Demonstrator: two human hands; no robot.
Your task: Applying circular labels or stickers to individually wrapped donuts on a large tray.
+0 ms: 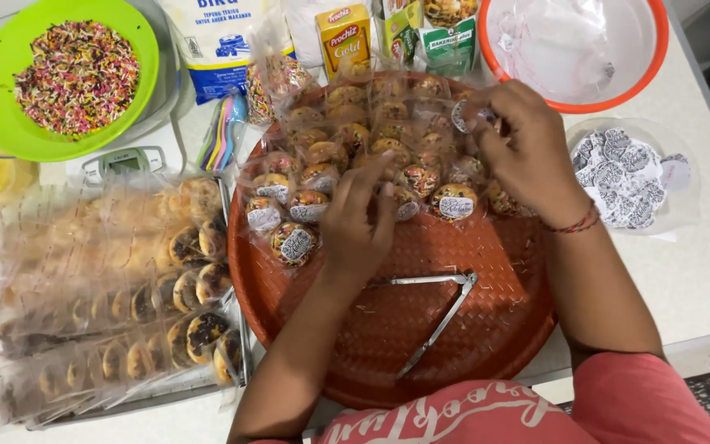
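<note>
A round orange woven tray [421,329] holds several wrapped sprinkle-topped pastries [347,140] in clear bags, some sealed with round printed stickers. My left hand [359,222] rests its fingers on a wrapped pastry near the tray's middle. At the tray's upper right, my right hand [523,148] pinches a round sticker [463,115] between its fingertips, over the wrapped pastries. Metal tongs [437,316] lie on the bare front part of the tray.
A green bowl of coloured sprinkles [76,78] sits on a kitchen scale [125,160] at upper left. A metal tray [244,345] of bagged pastries lies at left. A clear dish of stickers [626,177], an orange-rimmed bowl [573,49] and food packets [347,37] stand behind.
</note>
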